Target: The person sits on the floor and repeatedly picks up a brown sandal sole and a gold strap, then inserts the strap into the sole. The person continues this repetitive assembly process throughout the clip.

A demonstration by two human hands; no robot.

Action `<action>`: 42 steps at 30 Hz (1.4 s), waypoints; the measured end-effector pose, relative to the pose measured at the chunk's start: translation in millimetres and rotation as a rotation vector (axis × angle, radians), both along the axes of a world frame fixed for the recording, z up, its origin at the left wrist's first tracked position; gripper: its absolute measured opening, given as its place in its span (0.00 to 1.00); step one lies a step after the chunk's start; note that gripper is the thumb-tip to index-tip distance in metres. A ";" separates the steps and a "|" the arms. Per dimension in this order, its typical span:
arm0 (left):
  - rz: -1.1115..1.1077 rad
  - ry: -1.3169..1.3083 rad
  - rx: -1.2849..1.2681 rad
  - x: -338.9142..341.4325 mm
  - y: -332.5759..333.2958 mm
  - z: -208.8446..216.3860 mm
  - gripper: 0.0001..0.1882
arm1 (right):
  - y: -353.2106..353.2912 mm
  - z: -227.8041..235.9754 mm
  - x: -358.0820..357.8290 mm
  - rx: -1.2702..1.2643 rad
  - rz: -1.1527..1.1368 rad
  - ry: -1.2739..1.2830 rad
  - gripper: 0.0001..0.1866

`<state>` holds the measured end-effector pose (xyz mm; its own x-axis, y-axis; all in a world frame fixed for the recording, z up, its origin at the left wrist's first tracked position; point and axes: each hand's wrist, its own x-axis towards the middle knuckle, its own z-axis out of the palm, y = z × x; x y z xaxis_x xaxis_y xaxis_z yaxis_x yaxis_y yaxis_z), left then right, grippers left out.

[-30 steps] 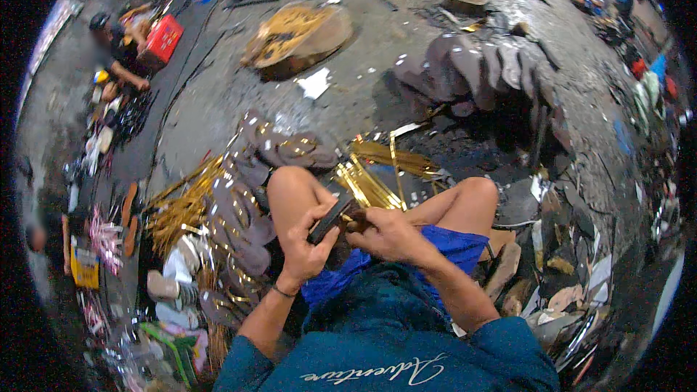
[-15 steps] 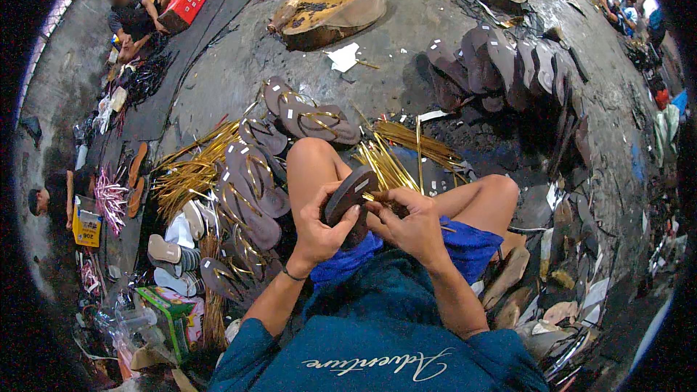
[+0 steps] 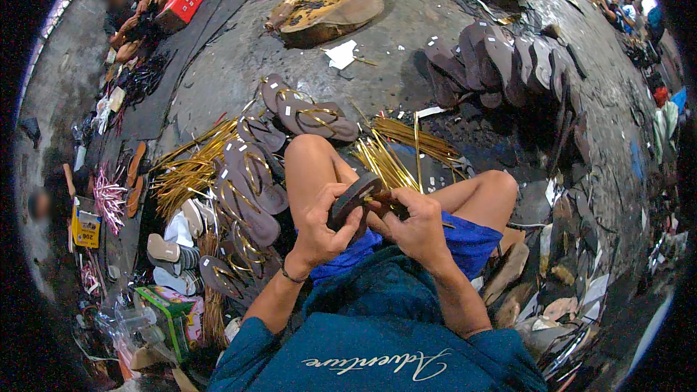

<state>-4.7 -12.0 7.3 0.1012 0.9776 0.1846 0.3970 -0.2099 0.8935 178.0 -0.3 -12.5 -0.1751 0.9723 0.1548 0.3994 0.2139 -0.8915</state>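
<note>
My left hand (image 3: 319,229) is closed around a dark brown flip-flop sole (image 3: 344,207), held tilted above my lap between my knees. The thumb presses on the sole's face. My right hand (image 3: 415,223) is closed in a pinch at the sole's right edge, on a shiny gold strap (image 3: 368,199). Its fingertips partly hide the strap, so how it sits in the sole cannot be made out. Close to my left knee lie brown flip-flops with gold straps (image 3: 247,207). Beyond my hands is a bundle of gold straps (image 3: 385,160).
A larger gold strap pile (image 3: 190,170) lies to the left. Brown soles (image 3: 501,62) stand in a curved row at far right. A round wooden block (image 3: 330,7) sits ahead. Another person (image 3: 123,18) sits at far left beside a red box (image 3: 181,6). Scraps (image 3: 559,312) lie to my right.
The sole has turned slightly in my left hand, and my right fingers have shifted over its edge. At far left, the other person's hands have moved up.
</note>
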 end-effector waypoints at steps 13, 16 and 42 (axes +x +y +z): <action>0.071 -0.115 -0.133 -10.1 -3.8 -15.6 0.17 | 13.1 -26.0 -23.1 0.009 0.076 0.114 0.08; 0.067 -0.013 -0.049 -7.0 0.3 -19.4 0.17 | 14.8 -22.1 -22.5 -0.027 0.026 0.108 0.11; -0.233 -1.189 -0.724 4.3 -1.8 -29.8 0.19 | -6.7 16.3 41.0 -0.308 0.217 -0.153 0.13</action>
